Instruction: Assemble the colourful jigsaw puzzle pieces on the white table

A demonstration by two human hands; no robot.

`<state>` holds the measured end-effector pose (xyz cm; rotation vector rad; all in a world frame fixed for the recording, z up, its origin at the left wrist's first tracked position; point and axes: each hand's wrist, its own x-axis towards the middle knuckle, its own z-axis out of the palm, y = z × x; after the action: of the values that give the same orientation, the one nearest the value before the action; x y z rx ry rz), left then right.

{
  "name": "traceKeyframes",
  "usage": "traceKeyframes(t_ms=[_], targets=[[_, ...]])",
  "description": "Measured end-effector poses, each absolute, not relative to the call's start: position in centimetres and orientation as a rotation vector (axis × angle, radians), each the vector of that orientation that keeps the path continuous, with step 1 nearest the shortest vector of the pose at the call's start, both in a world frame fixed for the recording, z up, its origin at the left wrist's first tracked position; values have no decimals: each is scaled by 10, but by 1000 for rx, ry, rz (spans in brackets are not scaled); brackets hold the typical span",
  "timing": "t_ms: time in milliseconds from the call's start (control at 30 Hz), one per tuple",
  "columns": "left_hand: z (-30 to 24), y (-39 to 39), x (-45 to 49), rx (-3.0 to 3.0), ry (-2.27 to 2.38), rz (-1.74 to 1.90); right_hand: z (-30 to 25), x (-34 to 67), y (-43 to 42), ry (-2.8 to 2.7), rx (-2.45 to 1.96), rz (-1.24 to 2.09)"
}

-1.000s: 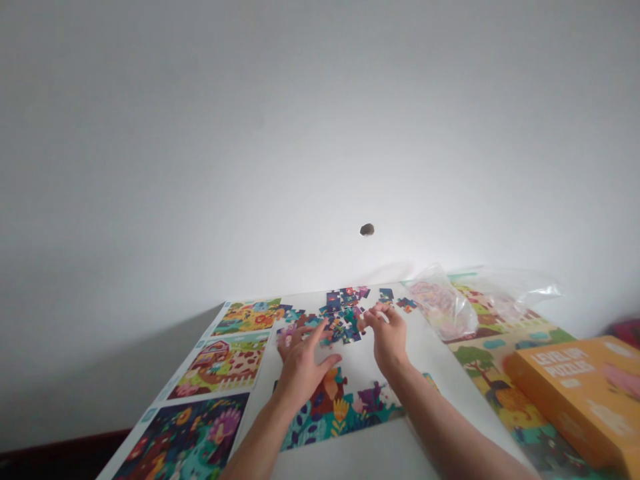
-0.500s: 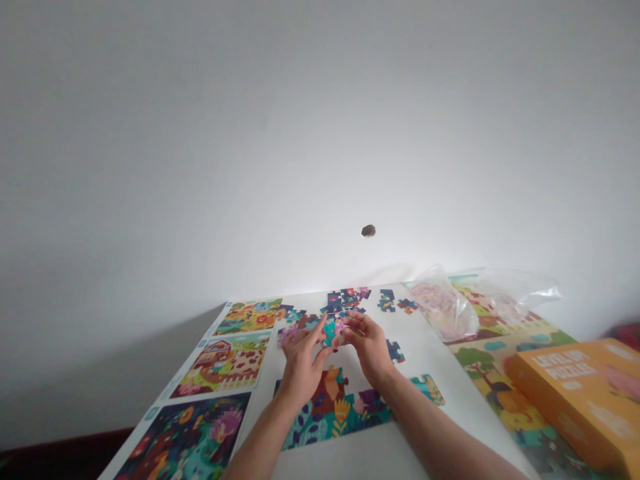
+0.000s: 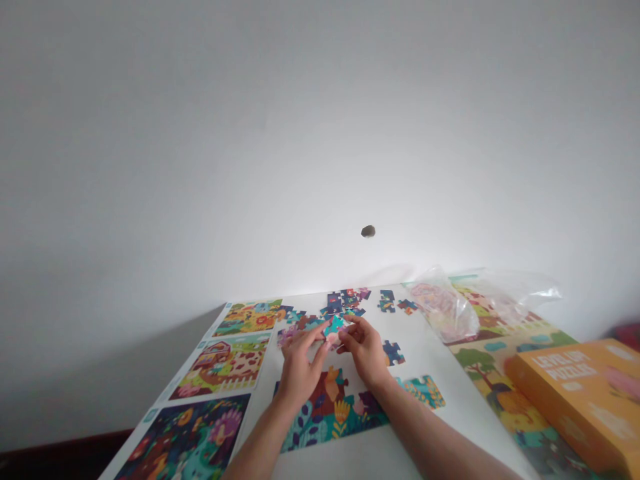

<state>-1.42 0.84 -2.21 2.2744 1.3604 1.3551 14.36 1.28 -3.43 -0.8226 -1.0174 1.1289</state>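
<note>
Your left hand (image 3: pixel 299 368) and right hand (image 3: pixel 365 349) are facing each other just above a white table (image 3: pixel 363 457), with the fingers of both curled inward rather than released. You are pinching a teal-and-pink jigsaw piece (image 3: pixel 333 327) between the fingertips (image 3: pixel 349 322) of both hands; it is sitting right at your fingertips, though you cannot tell whether it is one piece or two. Just beyond your fingertips, loose and joined jigsaw pieces (image 3: pixel 345 300) are lying scattered. A dark blue cluster of pieces (image 3: pixel 393 353) is lying just past your right fingers, and a partly assembled jigsaw (image 3: pixel 330 409) is lying below both hands. Left of your left fingers, three printed picture sheets (image 3: pixel 220 367) are lying in a column. Well past your right fingers, a clear plastic bag (image 3: pixel 445 307) is resting near the table's far edge, and an orange Level Up Puzzles box (image 3: pixel 575 400) is sitting on a large jigsaw picture (image 3: pixel 487 373).
</note>
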Motion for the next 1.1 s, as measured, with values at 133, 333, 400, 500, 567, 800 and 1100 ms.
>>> traceKeyframes(t_ms=[133, 333, 400, 500, 567, 800, 1100], targets=[[-22, 8, -13, 2226, 1409, 1426, -30, 143, 6, -1135, -843, 1104], [-22, 10, -15, 2150, 1455, 1505, -26, 141, 0, -1268, -935, 1063], [-21, 11, -15, 2154, 1469, 1509, -27, 140, 1, -1279, -933, 1075], [-21, 11, -16, 2161, 1465, 1509, -28, 141, 3, -1304, -938, 1088], [-22, 11, -16, 2172, 1456, 1507, -28, 142, 2, -1320, -947, 1087], [-21, 9, -16, 2168, 1497, 1481, -30, 143, 1, -1342, -961, 1068], [-22, 10, -17, 2165, 1500, 1474, -30, 142, -2, -1440, -1013, 985]])
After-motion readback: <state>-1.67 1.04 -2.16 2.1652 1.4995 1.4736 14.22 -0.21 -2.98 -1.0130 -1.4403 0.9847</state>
